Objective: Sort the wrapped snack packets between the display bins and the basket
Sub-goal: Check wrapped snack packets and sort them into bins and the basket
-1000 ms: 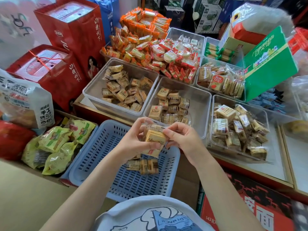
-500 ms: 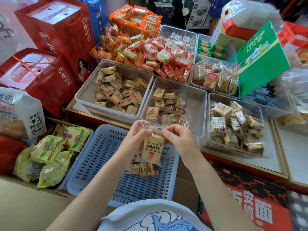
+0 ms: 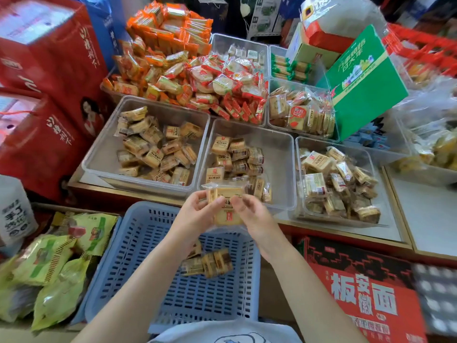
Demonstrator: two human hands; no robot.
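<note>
Both hands hold one tan wrapped snack packet (image 3: 228,194) over the far rim of the blue basket (image 3: 138,256). My left hand (image 3: 195,219) pinches its left side and my right hand (image 3: 252,216) pinches its right side. A few similar packets (image 3: 207,263) lie on the basket floor. Just beyond stand three clear display bins with tan packets: the left bin (image 3: 99,157), the middle bin (image 3: 279,154) and the right bin (image 3: 366,154).
Piles of orange and red-white snack packets (image 3: 188,78) fill the bins behind. Red gift boxes (image 3: 49,78) stand at the left, a green box (image 3: 363,78) at the right. Green snack bags (image 3: 54,263) lie left of the basket, and a red carton (image 3: 358,288) to its right.
The packet, which hung lower over the basket, has been raised by both hands and now sits level with the middle bin's front edge.
</note>
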